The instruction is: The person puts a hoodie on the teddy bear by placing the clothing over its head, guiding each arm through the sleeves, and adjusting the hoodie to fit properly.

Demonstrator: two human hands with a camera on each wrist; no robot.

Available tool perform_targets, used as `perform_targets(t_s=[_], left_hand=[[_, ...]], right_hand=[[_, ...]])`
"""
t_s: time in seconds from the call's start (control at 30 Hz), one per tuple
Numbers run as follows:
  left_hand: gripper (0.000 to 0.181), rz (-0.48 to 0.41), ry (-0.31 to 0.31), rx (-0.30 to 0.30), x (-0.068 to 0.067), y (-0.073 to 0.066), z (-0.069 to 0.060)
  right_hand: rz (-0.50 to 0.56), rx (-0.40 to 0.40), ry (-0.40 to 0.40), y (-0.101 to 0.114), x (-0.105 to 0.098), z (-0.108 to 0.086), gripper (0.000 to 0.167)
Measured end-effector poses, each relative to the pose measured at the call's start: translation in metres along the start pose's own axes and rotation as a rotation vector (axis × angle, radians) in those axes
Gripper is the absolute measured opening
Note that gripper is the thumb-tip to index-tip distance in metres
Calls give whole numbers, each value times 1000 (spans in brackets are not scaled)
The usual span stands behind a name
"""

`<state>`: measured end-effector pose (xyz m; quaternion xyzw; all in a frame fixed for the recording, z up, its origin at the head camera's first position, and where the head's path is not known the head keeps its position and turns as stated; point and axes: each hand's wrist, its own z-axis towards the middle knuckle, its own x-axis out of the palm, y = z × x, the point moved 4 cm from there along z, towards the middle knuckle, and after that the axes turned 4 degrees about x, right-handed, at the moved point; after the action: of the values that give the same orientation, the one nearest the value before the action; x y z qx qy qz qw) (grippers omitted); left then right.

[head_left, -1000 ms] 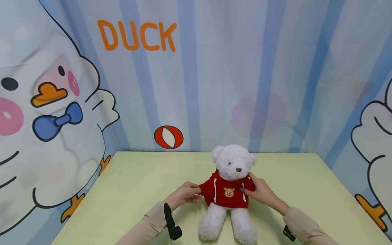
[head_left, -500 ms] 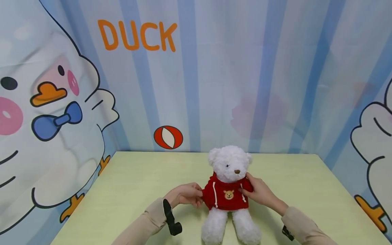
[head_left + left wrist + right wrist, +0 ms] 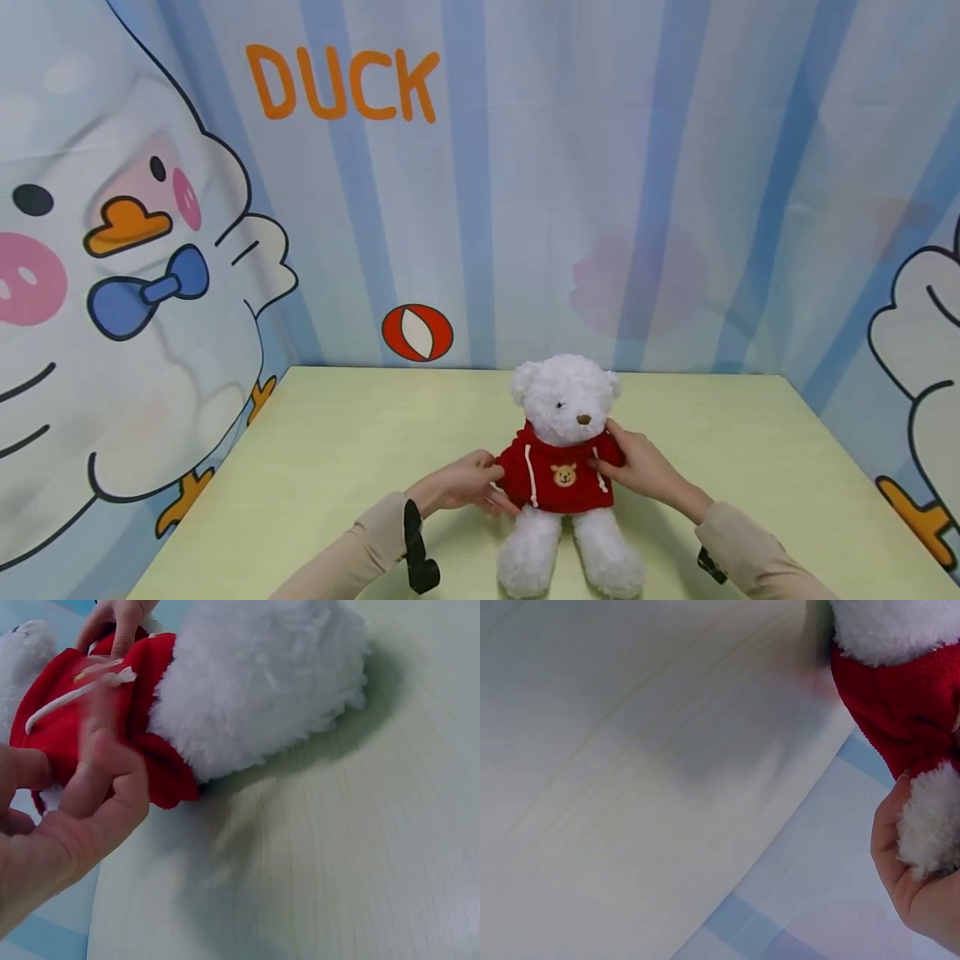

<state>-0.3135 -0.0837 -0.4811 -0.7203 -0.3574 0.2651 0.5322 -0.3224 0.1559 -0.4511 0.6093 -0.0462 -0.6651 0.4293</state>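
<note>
A white plush teddy bear (image 3: 558, 400) sits upright, facing me, in a red hoodie (image 3: 536, 492) with white drawstrings and a small bear-face patch. My left hand (image 3: 461, 483) pinches the sleeve and paw on the left side between thumb and fingers. In the left wrist view, one blurred finger (image 3: 100, 712) of that hand stretches over the hoodie's front. My right hand (image 3: 648, 467) holds the bear's other arm at the shoulder and sleeve, the thumb lying on the hoodie's front. The right wrist view shows its fingers curled around a white paw (image 3: 934, 821).
Bear and hands are on a pale yellow-green table (image 3: 360, 425). Behind it hangs a blue-striped curtain (image 3: 540, 167) with duck drawings and a red ball print (image 3: 417, 332). Black straps (image 3: 420, 550) circle the wrists.
The bear has shifted slightly right and toward me from a second ago. My left hand moved right with its sleeve, and its lower fingers now extend toward the hoodie's hem. My right hand keeps its hold.
</note>
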Motion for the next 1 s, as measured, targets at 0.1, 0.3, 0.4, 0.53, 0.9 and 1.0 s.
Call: perform_targets(t_s=[0.1,0.3,0.4,0.53,0.9,1.0], left_hand=[[19,-35,-31,24,-2,0,2],[29,-242,103,-1,0,0,4],[35,-306,111,-10,0,-2,6],[42,-377,60,-39,2,-3,7],[35,-375,-80,-81,5,1,-2],[35,-372,-88,-23,6,1,-2]], right_hand=[[2,-1,1,-1,-1,-1,51],[2,-11,-1,-2,-3,-2,53],[4,-21,-3,-2,-4,-1,53],[-3,-38,-1,-2,-4,0,55],[-48,-104,58,4,0,1,49],[-72,-126,72,4,-1,1,46]])
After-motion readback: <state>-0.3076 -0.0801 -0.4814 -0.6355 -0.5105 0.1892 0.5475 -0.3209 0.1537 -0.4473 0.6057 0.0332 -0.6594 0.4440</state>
